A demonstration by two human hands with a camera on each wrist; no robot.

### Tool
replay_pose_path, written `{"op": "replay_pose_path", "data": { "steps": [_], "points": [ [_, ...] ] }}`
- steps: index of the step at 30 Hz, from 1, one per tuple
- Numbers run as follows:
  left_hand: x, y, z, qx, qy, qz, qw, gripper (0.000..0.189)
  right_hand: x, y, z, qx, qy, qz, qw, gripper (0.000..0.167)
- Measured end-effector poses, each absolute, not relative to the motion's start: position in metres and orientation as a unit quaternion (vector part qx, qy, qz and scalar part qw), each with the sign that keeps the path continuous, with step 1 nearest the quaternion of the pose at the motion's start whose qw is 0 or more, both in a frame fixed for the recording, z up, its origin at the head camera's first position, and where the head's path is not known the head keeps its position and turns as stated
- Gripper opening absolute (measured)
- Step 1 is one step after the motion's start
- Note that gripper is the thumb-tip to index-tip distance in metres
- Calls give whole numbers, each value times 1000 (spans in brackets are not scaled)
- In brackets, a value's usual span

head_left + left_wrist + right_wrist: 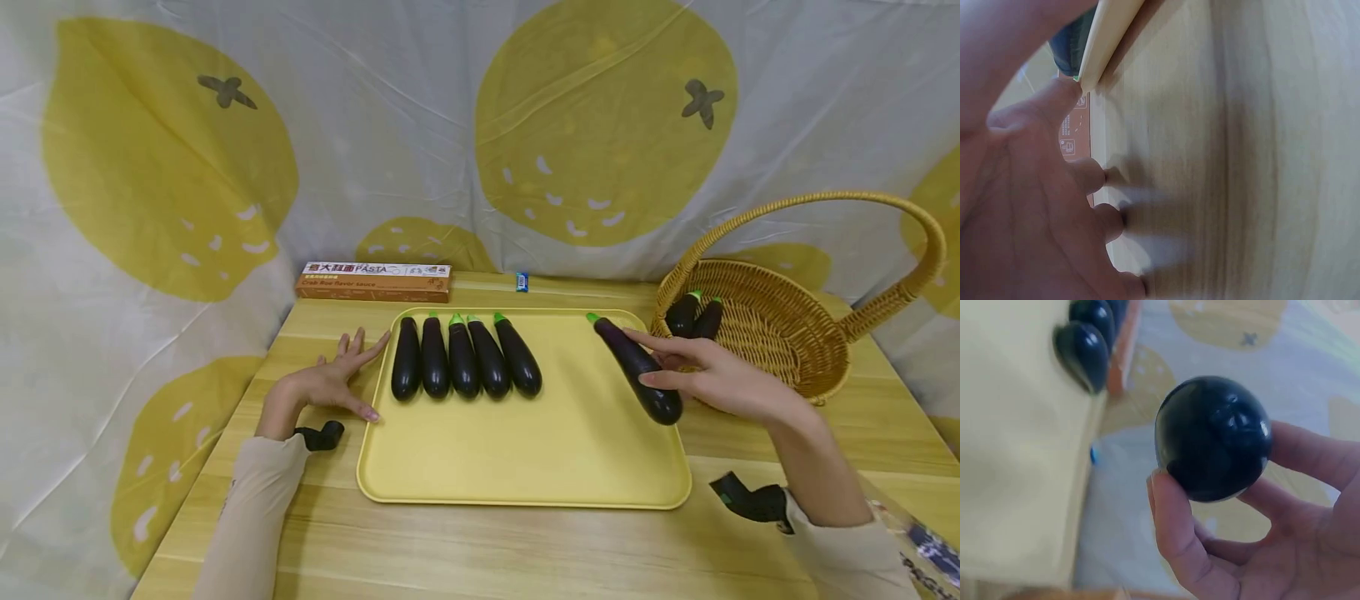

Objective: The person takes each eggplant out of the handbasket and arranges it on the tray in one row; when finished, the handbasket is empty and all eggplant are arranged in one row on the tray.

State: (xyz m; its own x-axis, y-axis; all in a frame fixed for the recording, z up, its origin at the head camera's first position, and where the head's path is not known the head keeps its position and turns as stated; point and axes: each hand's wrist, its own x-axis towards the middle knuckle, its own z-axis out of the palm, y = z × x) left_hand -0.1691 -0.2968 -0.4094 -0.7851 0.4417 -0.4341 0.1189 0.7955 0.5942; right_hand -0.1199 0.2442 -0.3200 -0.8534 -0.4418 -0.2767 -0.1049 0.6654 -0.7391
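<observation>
An eggplant (632,367) with a green stem is pinched between the thumb and fingers of my right hand (720,375), over the right side of the yellow tray (480,467). In the right wrist view its round dark end (1213,439) faces the camera. Several eggplants (465,360) lie side by side in a row on the tray's left half, stems away from me. My left hand (330,383) has its fingers spread, thumb and forefinger touching the tray's left edge. The wicker basket (780,333) to the right holds two eggplants (682,315), partly hidden behind my right hand.
Behind the tray lies a pasta box (373,283), with a small blue packet (522,282) to its right. The basket's tall handle (817,198) arches over it. A lemon-print cloth (390,150) hangs behind the wooden table (510,550).
</observation>
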Motion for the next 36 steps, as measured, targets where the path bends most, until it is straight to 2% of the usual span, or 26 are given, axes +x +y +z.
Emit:
{"op": "replay_pose_path", "data": {
  "steps": [7, 13, 24, 36],
  "points": [
    [-172, -294, -410, 160, 899, 284, 293, 135, -164, 185, -361, -166, 863, -406, 251, 66],
    [-175, -292, -411, 162, 900, 278, 295, 135, -186, 159, -393, -147, 865, -409, 251, 65],
    [-171, -296, -410, 159, 903, 275, 289, 135, -189, 135, -412, -184, 886, -384, 185, 66],
    [-171, -297, -411, 160, 902, 278, 289, 135, -183, 134, -409, -173, 863, -417, 228, 61]
  ]
}}
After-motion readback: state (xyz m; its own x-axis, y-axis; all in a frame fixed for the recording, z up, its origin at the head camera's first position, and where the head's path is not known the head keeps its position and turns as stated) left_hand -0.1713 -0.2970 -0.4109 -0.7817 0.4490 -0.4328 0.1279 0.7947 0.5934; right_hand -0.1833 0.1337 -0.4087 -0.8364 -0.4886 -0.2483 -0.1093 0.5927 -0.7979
